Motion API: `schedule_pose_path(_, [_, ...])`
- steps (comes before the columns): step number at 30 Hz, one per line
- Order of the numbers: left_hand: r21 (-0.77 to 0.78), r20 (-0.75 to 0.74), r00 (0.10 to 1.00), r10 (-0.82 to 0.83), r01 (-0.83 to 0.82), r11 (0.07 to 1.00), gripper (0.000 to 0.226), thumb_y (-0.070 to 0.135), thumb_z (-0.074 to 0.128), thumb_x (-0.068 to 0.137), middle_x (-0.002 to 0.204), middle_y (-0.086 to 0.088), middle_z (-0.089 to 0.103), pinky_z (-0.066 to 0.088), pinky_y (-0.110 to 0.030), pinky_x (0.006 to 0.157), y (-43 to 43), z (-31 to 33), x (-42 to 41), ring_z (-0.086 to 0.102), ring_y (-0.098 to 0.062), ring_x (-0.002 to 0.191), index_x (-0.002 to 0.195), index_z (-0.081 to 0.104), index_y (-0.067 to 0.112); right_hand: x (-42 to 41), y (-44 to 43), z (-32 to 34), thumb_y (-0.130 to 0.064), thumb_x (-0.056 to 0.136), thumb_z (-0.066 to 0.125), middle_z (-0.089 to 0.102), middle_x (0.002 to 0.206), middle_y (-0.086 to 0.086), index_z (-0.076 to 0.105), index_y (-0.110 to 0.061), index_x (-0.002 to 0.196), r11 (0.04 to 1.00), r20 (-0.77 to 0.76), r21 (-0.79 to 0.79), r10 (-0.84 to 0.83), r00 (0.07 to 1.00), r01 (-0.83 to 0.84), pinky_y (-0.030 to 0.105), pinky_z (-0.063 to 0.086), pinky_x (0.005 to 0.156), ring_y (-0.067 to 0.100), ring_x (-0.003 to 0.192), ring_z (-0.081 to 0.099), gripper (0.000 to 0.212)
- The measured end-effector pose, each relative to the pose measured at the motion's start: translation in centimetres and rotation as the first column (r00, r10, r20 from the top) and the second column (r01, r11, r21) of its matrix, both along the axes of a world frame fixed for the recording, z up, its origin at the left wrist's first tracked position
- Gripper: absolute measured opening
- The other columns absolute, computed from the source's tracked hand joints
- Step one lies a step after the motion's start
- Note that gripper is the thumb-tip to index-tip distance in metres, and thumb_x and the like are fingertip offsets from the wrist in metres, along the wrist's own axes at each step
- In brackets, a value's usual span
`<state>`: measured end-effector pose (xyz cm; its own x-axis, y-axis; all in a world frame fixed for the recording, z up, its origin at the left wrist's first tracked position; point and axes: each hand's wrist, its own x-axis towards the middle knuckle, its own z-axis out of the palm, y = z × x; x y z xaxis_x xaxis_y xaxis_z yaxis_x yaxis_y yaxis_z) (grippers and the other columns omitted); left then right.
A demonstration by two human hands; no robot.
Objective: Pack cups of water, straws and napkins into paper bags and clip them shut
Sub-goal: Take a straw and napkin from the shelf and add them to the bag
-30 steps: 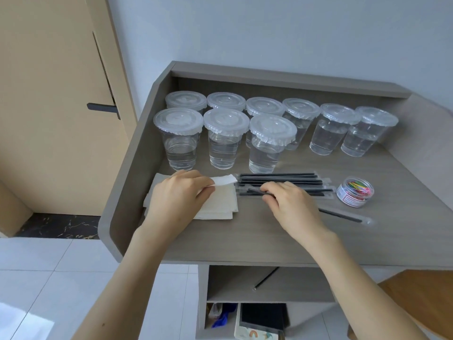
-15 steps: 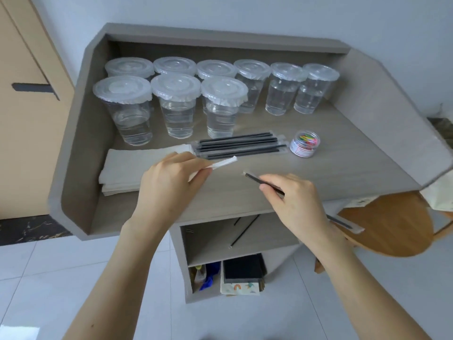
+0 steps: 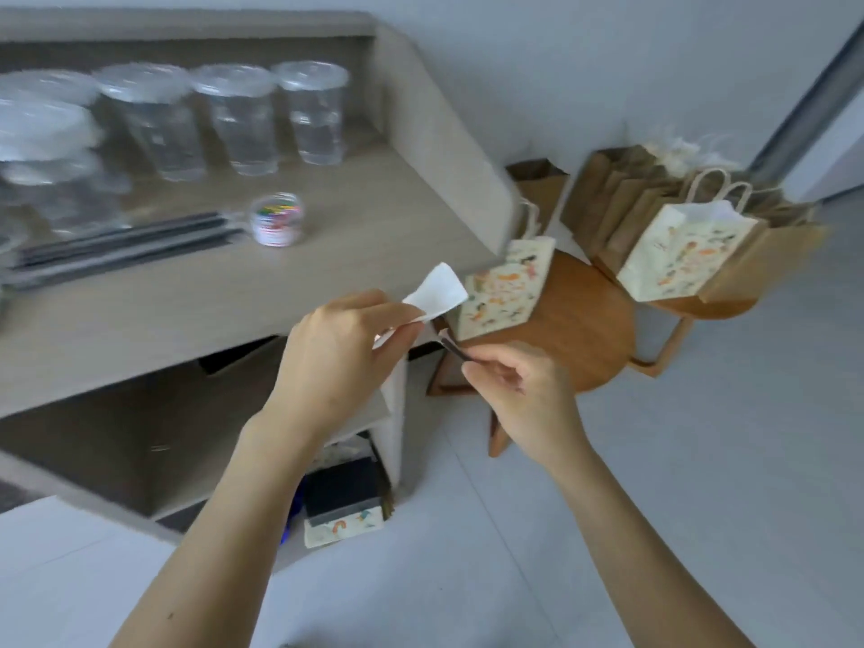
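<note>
My left hand (image 3: 341, 348) pinches a white napkin (image 3: 437, 292) in front of the desk's right edge. My right hand (image 3: 519, 390) grips a black wrapped straw (image 3: 449, 341) just below the napkin. Both hands hover beside a small printed paper bag (image 3: 502, 292) standing on a round wooden stool (image 3: 589, 339). Lidded cups of water (image 3: 243, 119) stand in rows at the back of the grey desk (image 3: 327, 273). More black straws (image 3: 117, 247) lie on the desk next to a small tub of coloured clips (image 3: 276, 219). The view is blurred.
A second printed bag (image 3: 687, 250) stands on another stool at the right, among several brown paper bags (image 3: 612, 198). Below the desktop are open shelves with a dark box (image 3: 343, 493). Pale floor tiles (image 3: 724, 460) lie around the stools.
The view has swung right from the desk to the stools and bags. Both hands moved off the desk, carrying the napkin and the straw towards the small printed bag.
</note>
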<state>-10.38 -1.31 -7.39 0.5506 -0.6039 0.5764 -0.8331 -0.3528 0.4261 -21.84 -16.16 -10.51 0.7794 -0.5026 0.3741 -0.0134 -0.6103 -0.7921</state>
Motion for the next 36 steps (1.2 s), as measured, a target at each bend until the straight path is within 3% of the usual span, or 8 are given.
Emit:
schedule_pose_path(4, [0.06, -0.058, 0.99, -0.13, 0.133, 0.989, 0.028, 0.037, 0.053, 0.084, 0.075, 0.003, 0.067, 0.05, -0.036, 0.048, -9.3, -2.0, -4.3, 0.06, -0.023, 0.06, 0.086, 0.074, 0.019, -5.1, -7.2, -1.1, -0.009, 0.079, 0.07, 0.058, 0.075, -0.018, 0.074, -0.008, 0.09, 0.995, -0.061, 0.027, -0.095, 0.994, 0.097, 0.003, 0.038, 0.062, -0.012, 0.071, 0.054, 0.013])
schedule_pose_path(7, [0.098, -0.167, 0.971, -0.172, 0.19, 0.977, 0.042, 0.044, 0.044, 0.082, 0.072, -0.002, 0.067, 0.052, -0.039, 0.051, -14.8, -3.7, -5.8, 0.061, -0.023, 0.061, 0.083, 0.073, 0.014, -7.3, -12.0, -1.6, -0.02, 0.075, 0.068, 0.065, 0.072, -0.006, 0.075, -0.009, 0.084, 0.982, -0.021, -0.049, -0.181, 0.983, 0.18, 0.003, 0.038, 0.06, -0.004, 0.071, 0.057, 0.017])
schedule_pose_path(12, [0.09, -0.293, 0.936, -0.197, 0.232, 0.969, 0.055, 0.052, 0.039, 0.078, 0.068, -0.011, 0.066, 0.052, -0.042, 0.057, -23.8, -6.3, -5.8, 0.06, -0.028, 0.062, 0.077, 0.069, 0.005, -8.3, -19.7, -3.8, -0.017, 0.082, 0.069, 0.06, 0.07, -0.019, 0.071, -0.017, 0.085, 0.91, -0.177, 0.31, -0.23, 0.957, 0.276, 0.003, 0.037, 0.062, -0.012, 0.066, 0.054, 0.003])
schedule_pose_path(16, [0.069, -0.351, 0.903, -0.248, 0.289, 0.955, 0.059, 0.052, 0.037, 0.08, 0.066, -0.013, 0.064, 0.046, -0.037, 0.059, -31.6, -8.0, -4.5, 0.058, -0.028, 0.061, 0.077, 0.067, 0.001, -6.2, -27.1, -5.2, -0.023, 0.083, 0.067, 0.066, 0.072, -0.014, 0.064, -0.029, 0.074, 0.86, -0.211, 0.389, -0.265, 0.941, 0.329, 0.007, 0.04, 0.065, -0.004, 0.073, 0.059, 0.011])
schedule_pose_path(22, [0.047, -0.429, 0.853, -0.296, 0.349, 0.936, 0.025, 0.03, 0.051, 0.089, 0.059, 0.001, 0.062, 0.041, -0.023, 0.053, -44.4, -8.1, -0.4, 0.056, -0.018, 0.06, 0.077, 0.068, 0.015, -0.3, -40.1, -4.8, -0.02, 0.083, 0.066, 0.072, 0.08, -0.006, 0.067, -0.018, 0.079, 0.778, -0.29, 0.515, -0.237, 0.927, 0.36, 0.011, 0.043, 0.071, 0.003, 0.083, 0.065, 0.004])
schedule_pose_path(26, [0.082, -0.478, 0.845, -0.239, 0.314, 0.946, 0.015, 0.017, 0.06, 0.089, 0.077, 0.0, 0.071, 0.048, -0.023, 0.065, -50.3, -7.7, 2.6, 0.062, -0.015, 0.07, 0.097, 0.073, 0.019, 3.9, -46.7, -4.7, -0.024, 0.083, 0.066, 0.071, 0.073, -0.014, 0.068, -0.022, 0.081, 0.738, -0.32, 0.57, -0.206, 0.925, 0.362, 0.016, 0.041, 0.069, -0.01, 0.064, 0.058, 0.003])
schedule_pose_path(29, [0.135, -0.498, 0.852, -0.161, 0.26, 0.956, 0.02, 0.015, 0.065, 0.086, 0.089, 0.003, 0.071, 0.051, -0.022, 0.071, -53.8, -7.7, 5.2, 0.064, -0.011, 0.079, 0.104, 0.071, 0.02, 7.5, -50.6, -4.9, -0.028, 0.084, 0.065, 0.07, 0.073, -0.018, 0.067, -0.028, 0.082, 0.748, -0.332, 0.578, -0.148, 0.932, 0.325, 0.017, 0.043, 0.073, -0.013, 0.071, 0.059, 0.003])
schedule_pose_path(36, [0.156, -0.482, 0.87, 0.101, -0.028, 0.987, 0.021, 0.013, 0.062, 0.082, 0.081, -0.002, 0.07, 0.052, -0.04, 0.066, -60.7, -9.3, 12.3, 0.063, -0.02, 0.072, 0.101, 0.071, 0.015, 17.5, -59.7, -6.1, -0.032, 0.083, 0.065, 0.066, 0.084, -0.017, 0.065, -0.027, 0.09, 0.875, -0.321, 0.483, 0.144, 0.936, 0.031, 0.012, 0.043, 0.069, -0.004, 0.079, 0.058, 0.009])
